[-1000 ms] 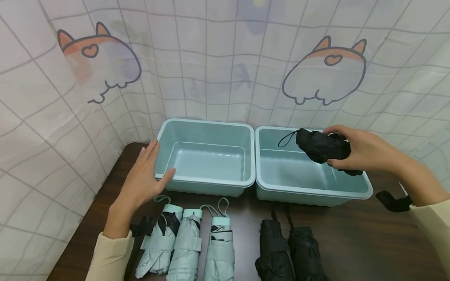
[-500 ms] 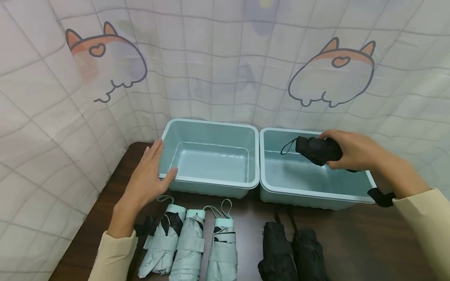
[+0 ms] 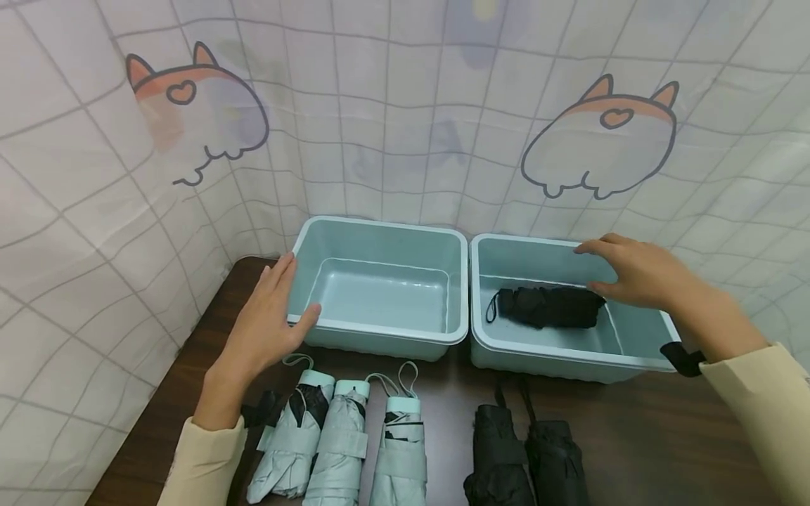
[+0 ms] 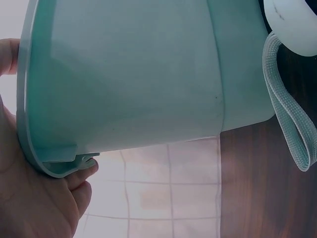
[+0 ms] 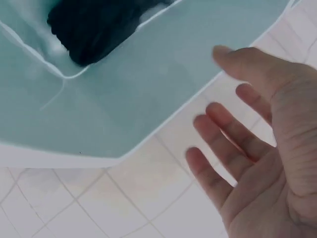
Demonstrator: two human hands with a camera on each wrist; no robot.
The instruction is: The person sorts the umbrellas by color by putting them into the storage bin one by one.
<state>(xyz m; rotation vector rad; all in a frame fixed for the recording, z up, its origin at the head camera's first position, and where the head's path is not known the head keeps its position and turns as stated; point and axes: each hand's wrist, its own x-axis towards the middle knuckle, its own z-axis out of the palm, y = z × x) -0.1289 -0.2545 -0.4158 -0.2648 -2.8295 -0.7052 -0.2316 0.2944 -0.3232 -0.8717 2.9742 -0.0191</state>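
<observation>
A folded black umbrella (image 3: 550, 306) lies on the floor of the right light-blue bin (image 3: 569, 353), its wrist loop toward the left wall. Above that bin's right part hovers my right hand (image 3: 652, 274), fingers spread and holding nothing; the right wrist view shows its fingers apart from the black umbrella (image 5: 99, 29). My left hand (image 3: 262, 316) rests on the near left corner of the left light-blue bin (image 3: 380, 334), thumb over the front rim. In the left wrist view its fingers (image 4: 81, 191) lie along the rim of that bin (image 4: 138, 74).
In front of the left bin lie a pale-green folded umbrella (image 3: 294, 436), a second one (image 3: 338, 443) and a third (image 3: 400, 450). Before the right bin lie two black folded umbrellas, one on the left (image 3: 500, 450) and one on the right (image 3: 557, 460). A patterned curtain (image 3: 405, 126) hangs behind.
The right hand carried the black umbrella over the right bin and let it go; it now lies inside. The left hand has stayed at the left bin's corner.
</observation>
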